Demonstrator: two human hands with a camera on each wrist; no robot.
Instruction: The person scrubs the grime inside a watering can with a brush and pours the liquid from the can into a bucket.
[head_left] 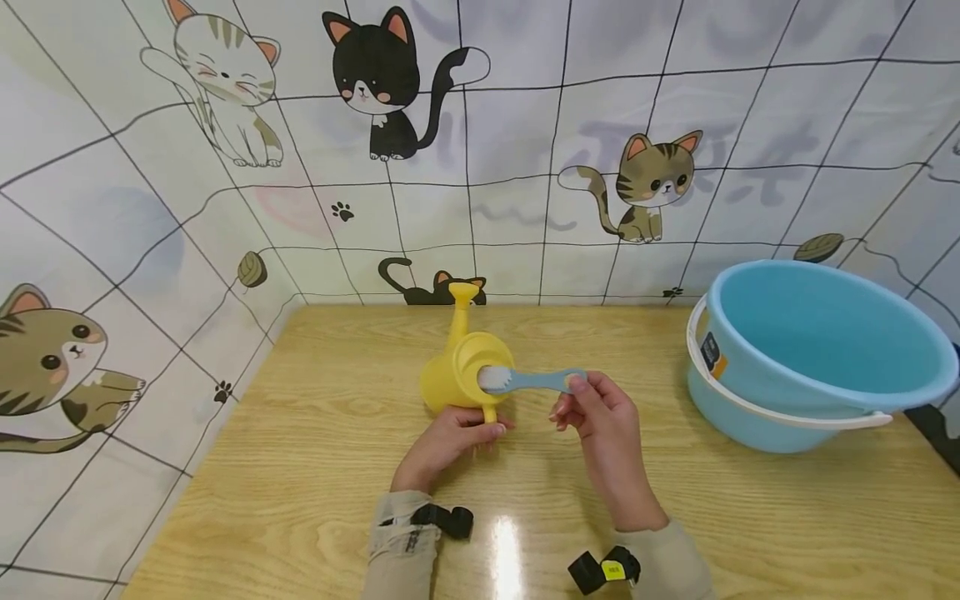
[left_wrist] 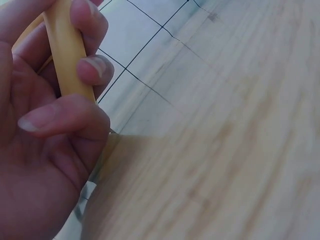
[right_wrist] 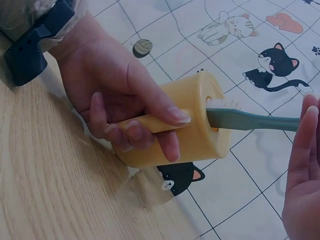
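A yellow watering can (head_left: 442, 385) is tipped over the wooden table, its round opening facing right and its spout pointing to the back. My left hand (head_left: 450, 442) grips the can's handle (left_wrist: 67, 50), fingers curled round it. My right hand (head_left: 611, 442) pinches the handle end of a blue brush (head_left: 536, 382) between thumb and fingers. The brush's white bristles (head_left: 495, 377) sit at the can's opening, the tip partly inside. In the right wrist view the blue brush (right_wrist: 250, 121) reaches into the yellow can (right_wrist: 175, 100), its far end hidden there.
A light blue bucket (head_left: 772, 417) with a white handle stands on the table (head_left: 337, 533) at the right. Behind and to the left rises a wall covering (head_left: 517, 208) with cat drawings and a black grid. A dark object (head_left: 930, 425) shows partly beside the bucket.
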